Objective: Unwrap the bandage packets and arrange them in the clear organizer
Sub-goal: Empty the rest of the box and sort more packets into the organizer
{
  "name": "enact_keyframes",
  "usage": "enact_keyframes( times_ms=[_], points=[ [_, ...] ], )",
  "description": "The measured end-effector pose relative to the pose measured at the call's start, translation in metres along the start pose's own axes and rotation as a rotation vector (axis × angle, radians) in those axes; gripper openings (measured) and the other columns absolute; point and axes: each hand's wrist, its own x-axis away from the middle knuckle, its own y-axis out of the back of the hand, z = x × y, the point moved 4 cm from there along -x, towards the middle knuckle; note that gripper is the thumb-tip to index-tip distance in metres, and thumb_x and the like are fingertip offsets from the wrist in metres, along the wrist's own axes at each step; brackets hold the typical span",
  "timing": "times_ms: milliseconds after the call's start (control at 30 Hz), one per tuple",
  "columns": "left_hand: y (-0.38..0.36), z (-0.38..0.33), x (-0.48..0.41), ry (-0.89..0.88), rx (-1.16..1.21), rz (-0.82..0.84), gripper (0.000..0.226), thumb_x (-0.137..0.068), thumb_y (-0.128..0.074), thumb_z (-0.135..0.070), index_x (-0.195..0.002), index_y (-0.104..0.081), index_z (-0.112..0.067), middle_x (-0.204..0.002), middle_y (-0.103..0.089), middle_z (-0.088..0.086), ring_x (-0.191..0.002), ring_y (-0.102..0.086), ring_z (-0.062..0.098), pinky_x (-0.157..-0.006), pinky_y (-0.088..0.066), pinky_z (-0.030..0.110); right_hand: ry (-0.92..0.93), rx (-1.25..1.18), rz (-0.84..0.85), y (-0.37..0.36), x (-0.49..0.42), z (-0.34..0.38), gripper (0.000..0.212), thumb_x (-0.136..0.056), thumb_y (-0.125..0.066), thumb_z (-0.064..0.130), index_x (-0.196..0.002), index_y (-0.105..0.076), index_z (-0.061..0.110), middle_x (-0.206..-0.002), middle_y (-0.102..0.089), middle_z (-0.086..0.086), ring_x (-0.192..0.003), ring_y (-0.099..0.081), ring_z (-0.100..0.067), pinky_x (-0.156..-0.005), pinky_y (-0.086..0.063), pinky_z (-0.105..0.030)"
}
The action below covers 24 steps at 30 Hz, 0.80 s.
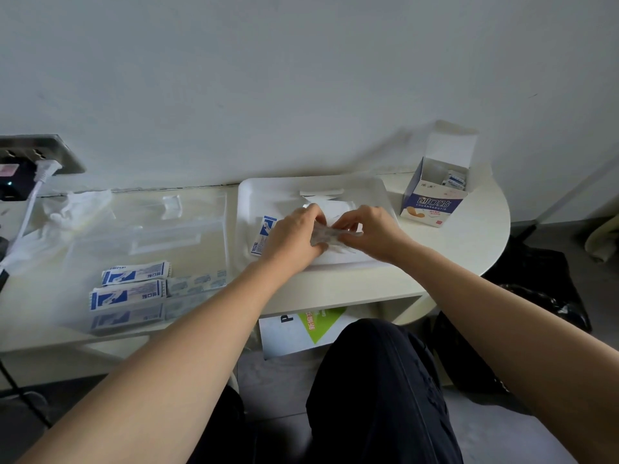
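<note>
The left hand [294, 236] and right hand [371, 232] each pinch one end of a crinkled bandage packet [330, 234], holding it just above the white tray [375, 189] on the worktop [469, 242]. The clear organizer [150, 229] lies left of the tray, with blue-printed packets [134, 274] at its near edge.

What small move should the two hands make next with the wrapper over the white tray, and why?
Probably peel the clear wrapper open by pulling outward. The left hand and right hand both pinch it above the white tray, and it looks crumpled between them. Packets lie in the clear organizer, so the contents would likely go there.
</note>
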Motion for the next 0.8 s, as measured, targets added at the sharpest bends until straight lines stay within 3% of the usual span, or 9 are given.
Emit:
enact_keyframes(
  times_ms=[67, 167, 267, 433, 633, 800],
  points=[
    [-0.002, 0.001, 0.001, 0.005, -0.043, 0.031, 0.048, -0.077, -0.076, -0.026, -0.115, -0.049, -0.015, -0.115, -0.053, 0.007, -0.094, -0.059, 0.025, -0.077, -0.047, 0.033, 0.018, 0.06, -0.004, -0.001, 0.001, 0.003, 0.02, -0.08, -0.069, 0.015, -0.098, -0.075, 0.02, -0.081, -0.062, 0.005, -0.079, -0.051, -0.009, -0.07, -0.037, -0.02],
    [-0.004, 0.004, 0.004, 0.026, -0.102, 0.074, 0.045, -0.079, -0.074, -0.029, -0.115, -0.05, -0.017, -0.113, -0.05, 0.008, -0.095, -0.058, 0.027, -0.075, -0.045, 0.031, 0.063, 0.092, 0.013, -0.007, 0.005, 0.005, 0.018, -0.08, -0.07, 0.016, -0.097, -0.075, 0.02, -0.075, -0.057, 0.017, -0.079, -0.045, -0.007, -0.066, -0.031, -0.015],
    [-0.003, 0.005, 0.004, 0.049, -0.116, 0.087, 0.028, -0.081, -0.071, -0.03, -0.104, -0.062, -0.018, -0.103, -0.061, 0.006, -0.095, -0.058, 0.025, -0.07, -0.038, 0.027, 0.073, 0.088, 0.018, -0.009, 0.005, -0.001, 0.017, -0.078, -0.072, 0.021, -0.095, -0.074, 0.023, -0.083, -0.062, 0.012, -0.079, -0.045, -0.006, -0.067, -0.03, -0.009],
    [-0.005, 0.009, 0.006, 0.099, -0.143, 0.09, 0.021, -0.08, -0.068, -0.036, -0.097, -0.065, -0.024, -0.097, -0.068, 0.002, -0.095, -0.061, 0.025, -0.068, -0.041, 0.027, -0.039, 0.112, 0.072, -0.004, 0.009, -0.016, 0.02, -0.076, -0.075, 0.031, -0.095, -0.072, 0.024, -0.091, -0.054, 0.002, -0.077, -0.048, -0.01, -0.071, -0.04, -0.025],
    [-0.005, 0.006, 0.003, 0.087, -0.099, 0.038, 0.014, -0.081, -0.067, -0.031, -0.093, -0.066, -0.023, -0.085, -0.066, -0.002, -0.087, -0.063, 0.023, -0.067, -0.045, 0.027, -0.039, 0.096, 0.091, -0.007, 0.007, -0.01, 0.01, -0.077, -0.072, 0.021, -0.087, -0.072, 0.02, -0.085, -0.056, -0.001, -0.066, -0.048, -0.008, -0.062, -0.04, -0.023],
    [-0.007, 0.013, 0.002, 0.096, -0.099, 0.052, 0.023, -0.082, -0.068, -0.031, -0.102, -0.065, -0.021, -0.094, -0.067, 0.002, -0.09, -0.061, 0.024, -0.069, -0.045, 0.028, -0.097, 0.048, 0.053, -0.007, 0.01, -0.02, 0.014, -0.075, -0.073, 0.016, -0.089, -0.071, 0.017, -0.084, -0.058, 0.0, -0.067, -0.05, -0.01, -0.065, -0.043, -0.025]
  ],
)
